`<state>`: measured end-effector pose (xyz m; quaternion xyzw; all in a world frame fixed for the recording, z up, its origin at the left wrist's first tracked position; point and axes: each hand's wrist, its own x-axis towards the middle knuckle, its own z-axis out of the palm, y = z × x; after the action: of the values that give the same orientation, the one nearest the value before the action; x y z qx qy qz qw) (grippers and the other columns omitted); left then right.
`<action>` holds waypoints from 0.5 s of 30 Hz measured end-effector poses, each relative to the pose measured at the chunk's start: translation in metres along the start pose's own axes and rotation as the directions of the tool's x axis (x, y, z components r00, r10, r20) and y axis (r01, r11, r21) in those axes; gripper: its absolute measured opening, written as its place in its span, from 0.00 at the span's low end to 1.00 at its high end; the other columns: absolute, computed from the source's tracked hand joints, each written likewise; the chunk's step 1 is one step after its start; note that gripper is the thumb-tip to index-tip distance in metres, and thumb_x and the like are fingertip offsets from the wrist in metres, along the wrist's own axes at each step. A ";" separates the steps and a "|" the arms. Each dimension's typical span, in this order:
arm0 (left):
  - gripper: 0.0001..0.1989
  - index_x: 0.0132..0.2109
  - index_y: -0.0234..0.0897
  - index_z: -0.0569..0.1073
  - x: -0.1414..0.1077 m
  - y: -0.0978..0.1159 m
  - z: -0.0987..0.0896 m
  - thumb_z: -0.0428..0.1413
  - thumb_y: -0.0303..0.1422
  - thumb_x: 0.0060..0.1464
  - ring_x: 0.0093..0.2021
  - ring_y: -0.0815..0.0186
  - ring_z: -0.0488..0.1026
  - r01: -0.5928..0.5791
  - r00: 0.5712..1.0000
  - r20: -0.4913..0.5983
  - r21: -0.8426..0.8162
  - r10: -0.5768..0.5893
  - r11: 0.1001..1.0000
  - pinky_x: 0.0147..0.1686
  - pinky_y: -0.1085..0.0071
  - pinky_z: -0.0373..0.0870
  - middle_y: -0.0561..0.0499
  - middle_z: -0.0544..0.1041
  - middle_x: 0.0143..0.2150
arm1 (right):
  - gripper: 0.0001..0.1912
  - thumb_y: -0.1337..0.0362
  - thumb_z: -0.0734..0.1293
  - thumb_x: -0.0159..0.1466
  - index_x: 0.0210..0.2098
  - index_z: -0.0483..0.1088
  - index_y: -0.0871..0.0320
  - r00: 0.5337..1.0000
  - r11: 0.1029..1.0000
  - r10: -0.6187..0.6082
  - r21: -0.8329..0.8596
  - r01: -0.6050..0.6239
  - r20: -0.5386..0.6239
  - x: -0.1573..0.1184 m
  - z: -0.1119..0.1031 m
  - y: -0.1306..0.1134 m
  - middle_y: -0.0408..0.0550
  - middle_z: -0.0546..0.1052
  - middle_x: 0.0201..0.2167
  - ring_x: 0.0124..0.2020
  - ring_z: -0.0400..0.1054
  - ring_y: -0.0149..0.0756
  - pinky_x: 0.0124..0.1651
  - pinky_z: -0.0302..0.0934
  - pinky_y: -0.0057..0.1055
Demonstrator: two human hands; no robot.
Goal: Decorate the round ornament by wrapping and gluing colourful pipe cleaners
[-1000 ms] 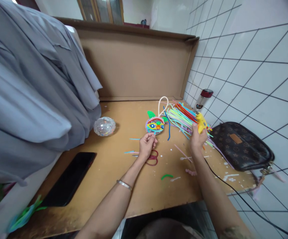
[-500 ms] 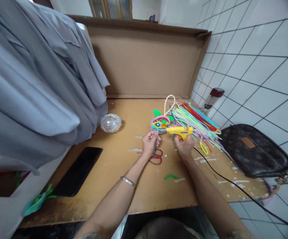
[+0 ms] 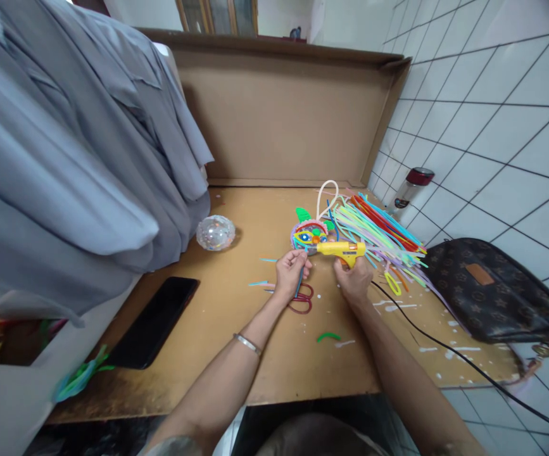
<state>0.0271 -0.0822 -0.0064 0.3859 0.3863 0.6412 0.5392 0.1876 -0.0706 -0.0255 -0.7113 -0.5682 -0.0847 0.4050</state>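
Observation:
My right hand (image 3: 354,278) is wrapped round the handle of a yellow glue gun (image 3: 340,249), whose nozzle points left. My left hand (image 3: 291,271) pinches a blue strip (image 3: 299,278) near the nozzle tip. Just beyond the fingertips lies a colourful round face ornament (image 3: 313,233) with green leaf-like ears, blue eyes and a white loop (image 3: 327,197) behind it. Red-handled scissors (image 3: 304,299) are on the table, partly under my left hand and wrist.
Colourful strips (image 3: 378,228) lie at the back right, beside a bottle (image 3: 411,189) and a brown bag (image 3: 497,288). A clear ball (image 3: 216,232) and a black phone (image 3: 155,323) are at left. The gun's black cord (image 3: 445,347) crosses the right side. A cardboard panel (image 3: 288,114) stands behind.
The view has shifted slightly, so most things appear a little further right. The nozzle is now closer to my left fingertips. Both hands keep their holds.

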 end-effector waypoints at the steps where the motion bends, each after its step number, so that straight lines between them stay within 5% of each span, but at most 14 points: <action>1: 0.25 0.32 0.34 0.71 0.000 0.000 0.000 0.65 0.53 0.41 0.15 0.77 0.62 -0.001 1.000 0.000 0.002 0.001 1.000 0.16 0.78 0.58 0.56 0.73 0.20 | 0.12 0.55 0.62 0.58 0.33 0.68 0.57 1.000 1.000 0.007 0.001 -0.007 0.001 0.000 0.000 0.000 0.51 0.72 0.24 0.31 0.69 0.46 0.36 0.63 0.38; 15: 0.25 0.33 0.35 0.72 0.001 -0.002 -0.001 0.65 0.53 0.42 0.16 0.76 0.63 -0.008 1.000 0.009 0.021 0.008 1.000 0.17 0.77 0.59 0.55 0.73 0.21 | 0.10 0.55 0.61 0.57 0.31 0.67 0.56 1.000 1.000 0.022 0.022 -0.022 0.009 0.000 0.002 0.000 0.49 0.72 0.24 0.29 0.69 0.44 0.35 0.62 0.37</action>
<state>0.0272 -0.0810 -0.0082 0.3957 0.3890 0.6377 0.5342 0.1872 -0.0689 -0.0272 -0.7133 -0.5632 -0.0709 0.4110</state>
